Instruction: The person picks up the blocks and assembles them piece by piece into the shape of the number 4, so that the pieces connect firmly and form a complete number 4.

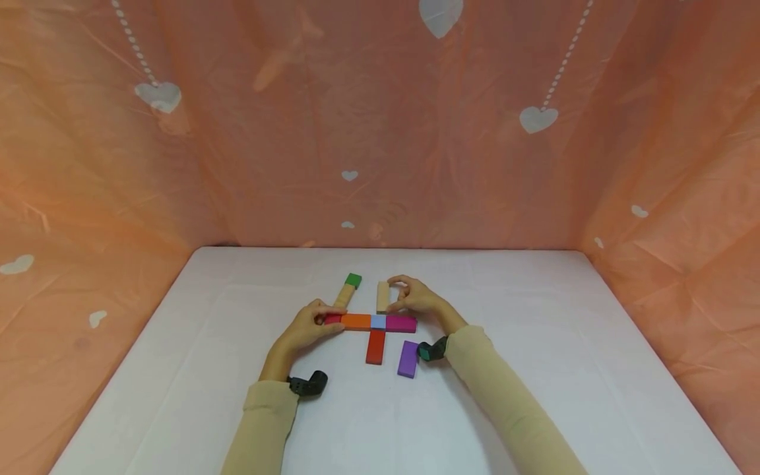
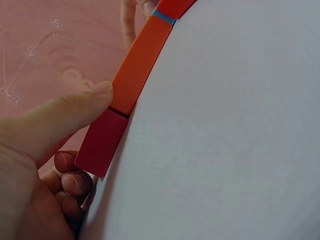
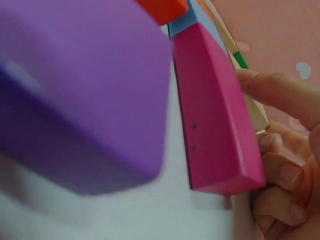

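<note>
My left hand (image 1: 309,324) has its thumb and index finger on either side of a row of blocks, pinching the dark red block (image 2: 102,142) where it meets the orange block (image 1: 356,322). A small light blue block (image 1: 378,322) and a magenta block (image 1: 400,324) continue that row rightward. My right hand (image 1: 418,297) holds a plain wooden block (image 1: 382,297) at its right side, index finger toward the far end and thumb toward the near end. This block stands just behind the light blue one. From the light blue block, a red block (image 1: 375,347) extends toward me.
Another plain wooden block (image 1: 344,296) slants back from the row's left part, with a green block (image 1: 353,281) at its far end. A purple block (image 1: 408,359) lies beside the right wrist's camera (image 1: 432,349). Orange curtain (image 1: 380,132) surrounds the white table (image 1: 196,369).
</note>
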Available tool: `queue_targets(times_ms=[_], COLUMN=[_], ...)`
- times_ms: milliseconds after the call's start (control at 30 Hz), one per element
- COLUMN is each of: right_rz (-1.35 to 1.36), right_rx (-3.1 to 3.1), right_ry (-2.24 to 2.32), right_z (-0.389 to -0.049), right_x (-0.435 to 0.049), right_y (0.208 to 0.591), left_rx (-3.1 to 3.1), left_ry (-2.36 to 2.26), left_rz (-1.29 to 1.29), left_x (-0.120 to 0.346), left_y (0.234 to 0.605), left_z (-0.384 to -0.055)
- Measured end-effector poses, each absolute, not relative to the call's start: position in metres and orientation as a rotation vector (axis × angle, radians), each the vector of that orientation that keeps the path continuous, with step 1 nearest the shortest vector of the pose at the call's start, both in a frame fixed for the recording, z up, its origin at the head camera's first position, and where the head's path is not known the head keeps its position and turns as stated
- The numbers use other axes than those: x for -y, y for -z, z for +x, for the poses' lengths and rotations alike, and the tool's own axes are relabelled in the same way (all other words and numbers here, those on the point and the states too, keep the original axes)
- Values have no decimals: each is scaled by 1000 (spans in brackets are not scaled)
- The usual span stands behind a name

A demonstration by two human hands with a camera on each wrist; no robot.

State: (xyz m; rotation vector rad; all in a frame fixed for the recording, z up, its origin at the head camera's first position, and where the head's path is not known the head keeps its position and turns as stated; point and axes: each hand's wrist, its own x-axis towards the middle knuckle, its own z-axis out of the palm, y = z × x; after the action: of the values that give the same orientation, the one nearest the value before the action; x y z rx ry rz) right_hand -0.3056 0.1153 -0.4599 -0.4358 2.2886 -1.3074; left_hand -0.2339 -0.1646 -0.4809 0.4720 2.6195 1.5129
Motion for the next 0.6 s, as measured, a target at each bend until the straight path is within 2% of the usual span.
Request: queue_targets(times_ms=[100, 600], right_rz=[-425, -339], right_rx=[-2274, -2268], right_ry=[1323, 1388], right_z=[-306, -302], right_x=[-115, -113], right_y=[462, 464], left_rx=[-2618, -2612], left_ry=[-1464, -1441], left_rz=[405, 410], left_x=[164, 163], left_y=[482, 480], left_z=[-236, -236])
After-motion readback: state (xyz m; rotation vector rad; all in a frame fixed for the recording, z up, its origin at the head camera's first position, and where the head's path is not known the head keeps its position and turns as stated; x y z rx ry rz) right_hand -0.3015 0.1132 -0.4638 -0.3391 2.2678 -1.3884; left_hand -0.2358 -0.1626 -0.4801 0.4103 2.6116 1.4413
